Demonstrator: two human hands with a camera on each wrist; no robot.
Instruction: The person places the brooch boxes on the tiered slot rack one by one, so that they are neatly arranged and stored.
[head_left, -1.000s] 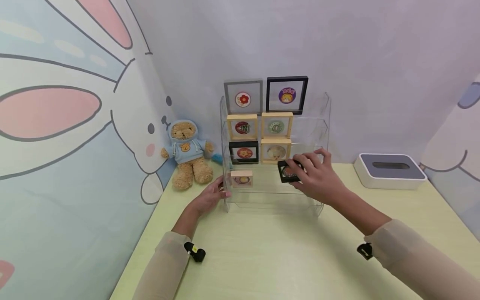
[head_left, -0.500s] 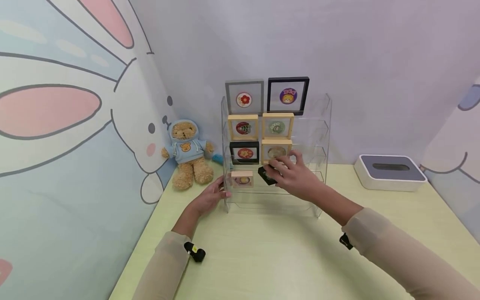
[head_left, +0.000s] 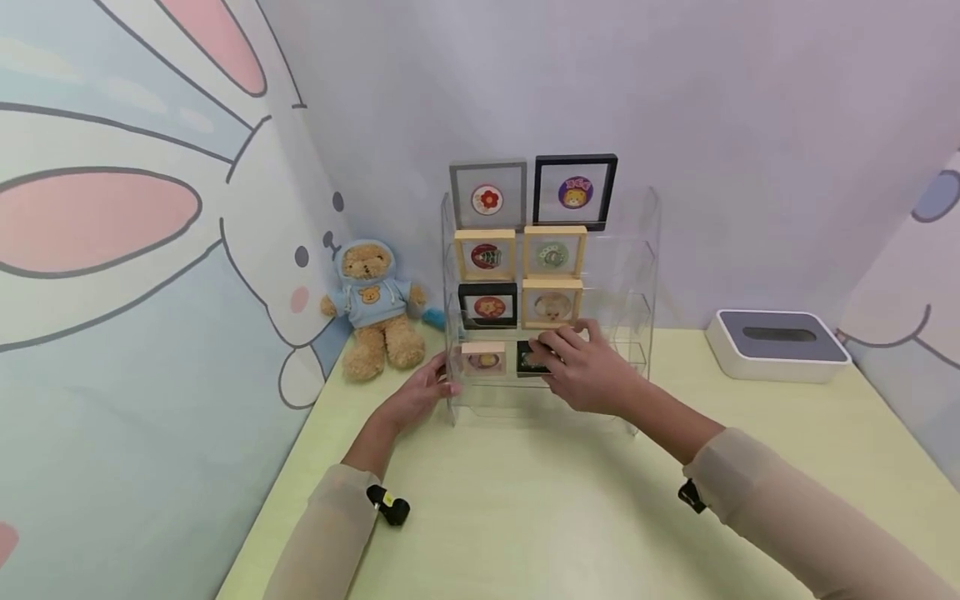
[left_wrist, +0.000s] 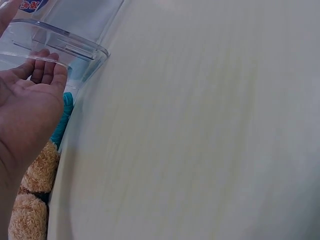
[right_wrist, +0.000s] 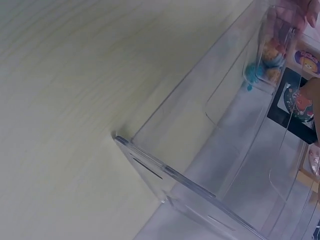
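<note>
A clear acrylic tiered rack (head_left: 551, 410) holds small framed round badges. My right hand (head_left: 592, 372) pinches a small black frame (head_left: 524, 358) at its right side, on the lowest tier. In the right wrist view, this black frame (right_wrist: 295, 128) shows a round badge. Left of it on the same tier stands a pale wooden frame (head_left: 483, 357). At the rack's lower left side, my left hand (head_left: 417, 395) holds the side panel, thumb at the front. The left wrist view has the hand's fingers (left_wrist: 46, 71) curled by the clear panel (left_wrist: 60, 37).
Wooden and dark frames fill the upper tiers, including a black frame (head_left: 575, 193) on top. A teddy bear (head_left: 378, 308) in a blue hoodie sits left of the rack. A white tissue box (head_left: 776, 358) stands at the right. A rabbit-print wall (head_left: 150, 400) borders the left.
My right hand has carried the black frame leftward and down, from the right part of the lowest tier to beside the wooden frame, now upright. The left hand has stayed put.
</note>
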